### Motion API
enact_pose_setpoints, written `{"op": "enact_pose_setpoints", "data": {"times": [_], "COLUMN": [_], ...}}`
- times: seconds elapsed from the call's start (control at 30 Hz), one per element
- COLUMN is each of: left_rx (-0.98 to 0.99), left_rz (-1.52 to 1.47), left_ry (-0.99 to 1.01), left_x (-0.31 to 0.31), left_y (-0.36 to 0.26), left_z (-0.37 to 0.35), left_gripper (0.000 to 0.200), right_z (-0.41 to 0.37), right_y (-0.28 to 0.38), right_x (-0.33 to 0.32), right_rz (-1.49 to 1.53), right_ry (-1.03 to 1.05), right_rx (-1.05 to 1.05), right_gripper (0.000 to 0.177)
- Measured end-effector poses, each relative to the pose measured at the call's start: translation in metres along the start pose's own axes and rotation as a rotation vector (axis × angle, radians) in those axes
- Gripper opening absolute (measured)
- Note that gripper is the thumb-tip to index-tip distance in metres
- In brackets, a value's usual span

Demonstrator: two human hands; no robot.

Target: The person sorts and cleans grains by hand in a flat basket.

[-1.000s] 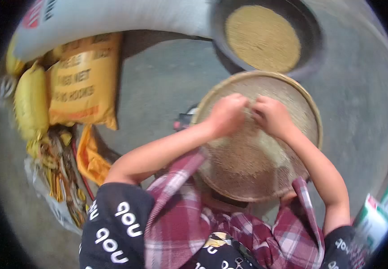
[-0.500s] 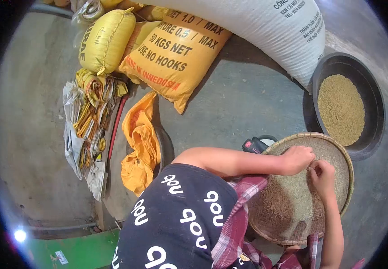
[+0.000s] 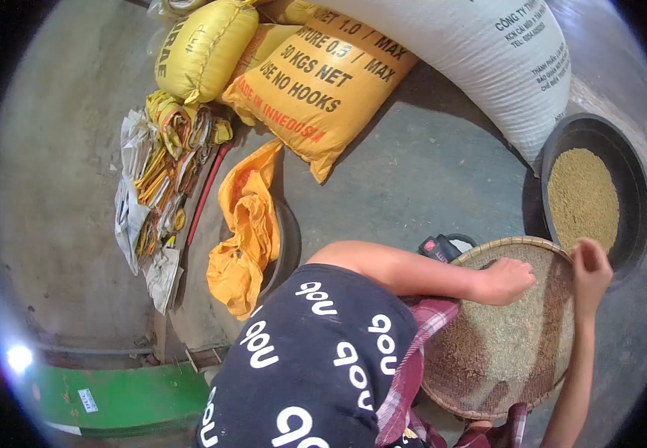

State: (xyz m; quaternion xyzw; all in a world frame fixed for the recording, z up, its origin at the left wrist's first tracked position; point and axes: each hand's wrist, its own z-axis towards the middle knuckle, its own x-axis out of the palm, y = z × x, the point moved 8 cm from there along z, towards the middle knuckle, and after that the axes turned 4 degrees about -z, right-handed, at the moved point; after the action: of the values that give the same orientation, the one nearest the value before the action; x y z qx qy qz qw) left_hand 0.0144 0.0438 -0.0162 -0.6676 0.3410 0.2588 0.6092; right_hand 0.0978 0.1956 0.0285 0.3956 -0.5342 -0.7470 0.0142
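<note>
A round woven tray (image 3: pixel 467 401) holds pale and brownish grains. My left hand (image 3: pixel 504 281) is closed in a loose fist over its upper part; whatever it may hold is hidden. At the tray's right rim, close to the black tub (image 3: pixel 637 179) of yellowish grain, is my right hand (image 3: pixel 591 267). Its fingertips are pressed together, and anything between them is too small to tell. A small dark object with a pink mark (image 3: pixel 437 249) lies beside the tray's upper left edge.
Large printed orange (image 3: pixel 323 82) and white (image 3: pixel 480 67) sacks stand at the top, beside a tied yellow sack (image 3: pixel 208 51). Folded sacks (image 3: pixel 163 179) are stacked at left. An orange cloth (image 3: pixel 245 239) hangs over a dark basin (image 3: pixel 291 243). A green surface (image 3: pixel 129 399) is at lower left.
My right hand has moved away from my left hand, out to the tray's right rim by the tub. My left hand stays closed over the tray. The view has shifted slightly.
</note>
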Motion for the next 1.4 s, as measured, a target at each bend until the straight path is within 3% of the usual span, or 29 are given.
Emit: {"op": "enact_pose_setpoints", "data": {"times": [0.07,0.13,0.17,0.23,0.3,0.4,0.43,0.47,0.63,0.73,0.8,0.83,0.97,1.03,1.17,1.27,1.33,1.4], "left_rx": [0.003,0.012,0.016,0.013,0.05,0.084,0.098,0.098,-0.023,-0.061,0.051,0.054,0.01,-0.014,-0.035,-0.175,-0.206,-0.174], "left_rz": [0.017,0.033,0.026,0.029,0.029,0.041,0.032,0.032,0.052,0.013,0.01,0.001,0.062,0.055,0.033,0.02,0.022,-0.024], "left_ry": [0.0,-0.001,-0.008,-0.02,-0.054,-0.09,-0.094,-0.045,0.136,0.163,-0.027,-0.02,0.041,-0.039,0.034,-0.008,0.148,0.163], "left_x": [0.002,0.006,0.007,0.009,0.01,0.004,0.001,-0.001,-0.009,-0.006,-0.012,-0.008,0.002,-0.004,-0.014,-0.025,-0.019,-0.017], "left_y": [0.002,0.001,0.0,0.003,0.002,0.001,-0.001,-0.001,-0.007,-0.008,-0.009,-0.006,0.005,0.011,0.015,0.033,0.044,0.047], "left_z": [0.0,0.001,0.001,0.001,-0.001,-0.004,-0.004,-0.003,-0.004,-0.006,-0.007,-0.007,-0.006,-0.006,-0.01,-0.02,-0.029,-0.035], "left_gripper": [0.016,0.016,0.015,0.014,0.014,0.01,0.01,0.009,0.015,0.023,0.024,0.024,0.016,0.014,0.015,0.019,0.023,0.024], "right_z": [0.024,0.041,0.042,0.032,0.007,-0.033,-0.044,-0.053,-0.086,-0.102,-0.109,-0.112,-0.122,-0.122,-0.132,-0.14,-0.14,-0.142], "right_y": [-0.024,-0.026,-0.031,-0.065,-0.05,-0.025,-0.007,0.012,0.037,0.034,0.033,0.033,0.023,0.019,0.014,0.019,0.027,0.026], "right_x": [-0.01,-0.016,-0.017,-0.005,-0.003,0.002,0.004,0.006,0.01,0.015,0.015,0.015,0.015,0.017,0.02,0.027,0.034,0.041], "right_rz": [0.011,-0.499,-0.489,-0.199,-0.204,-0.083,-0.11,-0.139,-0.131,-0.111,-0.101,-0.106,-0.086,-0.082,-0.112,-0.106,-0.12,-0.104], "right_ry": [-0.087,-0.196,-0.2,0.079,0.045,0.13,0.128,0.13,0.149,0.182,0.183,0.186,0.195,0.192,0.217,0.249,0.27,0.292], "right_rx": [-0.035,-0.269,-0.279,0.084,0.003,0.086,-0.03,-0.15,-0.112,-0.1,-0.111,-0.1,-0.007,0.013,0.063,0.064,0.008,0.012], "right_gripper": [0.027,0.043,0.043,0.049,0.043,0.035,0.03,0.026,0.023,0.023,0.024,0.024,0.023,0.022,0.021,0.022,0.024,0.024]}}
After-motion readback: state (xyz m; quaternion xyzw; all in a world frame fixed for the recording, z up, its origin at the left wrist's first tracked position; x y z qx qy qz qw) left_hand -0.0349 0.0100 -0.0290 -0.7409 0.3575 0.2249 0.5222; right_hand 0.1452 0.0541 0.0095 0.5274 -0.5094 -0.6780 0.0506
